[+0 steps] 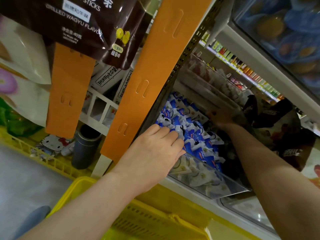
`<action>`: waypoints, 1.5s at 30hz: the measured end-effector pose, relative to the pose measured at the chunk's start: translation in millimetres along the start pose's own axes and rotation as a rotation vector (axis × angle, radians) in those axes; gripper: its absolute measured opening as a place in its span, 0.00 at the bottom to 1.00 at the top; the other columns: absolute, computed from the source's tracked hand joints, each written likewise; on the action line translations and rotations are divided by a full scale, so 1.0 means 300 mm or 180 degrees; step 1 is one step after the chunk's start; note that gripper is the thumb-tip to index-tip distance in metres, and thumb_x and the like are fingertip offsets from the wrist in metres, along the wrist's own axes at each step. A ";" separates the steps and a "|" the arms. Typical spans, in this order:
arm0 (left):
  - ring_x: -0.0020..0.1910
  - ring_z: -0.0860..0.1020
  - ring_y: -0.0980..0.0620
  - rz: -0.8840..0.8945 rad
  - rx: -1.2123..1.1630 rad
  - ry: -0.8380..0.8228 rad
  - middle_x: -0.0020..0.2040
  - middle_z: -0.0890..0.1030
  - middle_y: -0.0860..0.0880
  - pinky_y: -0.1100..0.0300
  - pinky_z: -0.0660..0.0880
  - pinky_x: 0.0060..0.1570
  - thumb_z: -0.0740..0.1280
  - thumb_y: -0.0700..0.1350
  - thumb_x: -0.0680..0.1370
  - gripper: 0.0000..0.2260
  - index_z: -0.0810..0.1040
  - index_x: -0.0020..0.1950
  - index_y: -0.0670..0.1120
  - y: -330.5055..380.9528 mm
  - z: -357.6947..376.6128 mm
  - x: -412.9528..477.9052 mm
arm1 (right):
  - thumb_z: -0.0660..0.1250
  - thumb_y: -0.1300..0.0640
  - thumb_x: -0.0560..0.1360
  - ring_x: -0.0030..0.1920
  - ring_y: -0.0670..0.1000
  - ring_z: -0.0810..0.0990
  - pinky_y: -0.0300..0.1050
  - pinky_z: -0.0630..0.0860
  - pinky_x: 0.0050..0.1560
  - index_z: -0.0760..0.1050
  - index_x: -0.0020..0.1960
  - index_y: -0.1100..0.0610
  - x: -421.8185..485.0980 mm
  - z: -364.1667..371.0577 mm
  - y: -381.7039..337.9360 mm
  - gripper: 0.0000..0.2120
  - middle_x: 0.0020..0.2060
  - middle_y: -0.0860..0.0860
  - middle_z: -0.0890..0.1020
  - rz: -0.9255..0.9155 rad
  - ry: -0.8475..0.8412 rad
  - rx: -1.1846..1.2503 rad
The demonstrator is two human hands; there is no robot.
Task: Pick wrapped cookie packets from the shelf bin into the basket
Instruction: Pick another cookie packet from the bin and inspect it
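Observation:
A clear shelf bin (204, 184) holds a heap of blue-and-white wrapped cookie packets (195, 134). My left hand (155, 146) reaches into the bin's near left side. Its fingers curl down into the packets, and the thumb lies beside the clear front wall. My right hand (222, 118) is deeper in, at the back of the bin in shadow, against the pile's far edge. Whether its fingers hold anything is hidden. The yellow basket (143, 220) hangs below my left forearm at the bottom of the view.
An orange shelf upright (149, 80) stands just left of the bin. A dark snack bag (90, 26) hangs above left. Dark brown bags (280, 135) crowd the right of the bin. A grey cylinder (84, 146) and yellow crate rim (43, 158) sit lower left.

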State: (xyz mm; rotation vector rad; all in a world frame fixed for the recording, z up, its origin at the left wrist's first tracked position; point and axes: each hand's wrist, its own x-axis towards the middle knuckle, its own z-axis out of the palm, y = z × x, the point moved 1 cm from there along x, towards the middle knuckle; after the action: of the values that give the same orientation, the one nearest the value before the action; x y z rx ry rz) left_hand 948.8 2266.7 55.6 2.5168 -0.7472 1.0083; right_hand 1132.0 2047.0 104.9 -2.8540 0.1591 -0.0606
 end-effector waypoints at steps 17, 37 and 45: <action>0.37 0.77 0.50 -0.0059 -0.0064 -0.0250 0.38 0.80 0.50 0.56 0.73 0.41 0.53 0.48 0.79 0.15 0.78 0.43 0.47 0.009 -0.028 0.005 | 0.57 0.58 0.80 0.42 0.49 0.73 0.41 0.65 0.45 0.75 0.48 0.61 -0.070 -0.081 -0.079 0.10 0.44 0.54 0.77 -0.0072 0.0959 0.0664; 0.47 0.77 0.65 -0.2206 -0.3970 0.0163 0.48 0.80 0.57 0.74 0.73 0.44 0.63 0.48 0.77 0.05 0.74 0.52 0.55 0.184 -0.153 -0.004 | 0.60 0.59 0.79 0.39 0.45 0.77 0.44 0.77 0.43 0.73 0.43 0.55 -0.794 -0.079 -0.168 0.07 0.37 0.50 0.78 -0.1284 0.0074 0.2920; 0.40 0.79 0.57 -0.2650 -0.3618 -0.0580 0.42 0.80 0.50 0.68 0.74 0.37 0.67 0.45 0.75 0.04 0.74 0.48 0.50 0.250 -0.083 -0.086 | 0.63 0.55 0.77 0.42 0.47 0.79 0.44 0.78 0.45 0.77 0.45 0.56 -0.875 0.063 -0.069 0.06 0.42 0.54 0.81 -0.0513 -0.0242 0.3222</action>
State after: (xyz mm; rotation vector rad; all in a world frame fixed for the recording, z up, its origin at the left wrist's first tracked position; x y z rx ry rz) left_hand 876.2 2226.9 62.4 1.5906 -0.1328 -0.0112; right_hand 874.6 2101.9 85.9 -1.8476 -0.1008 -0.0459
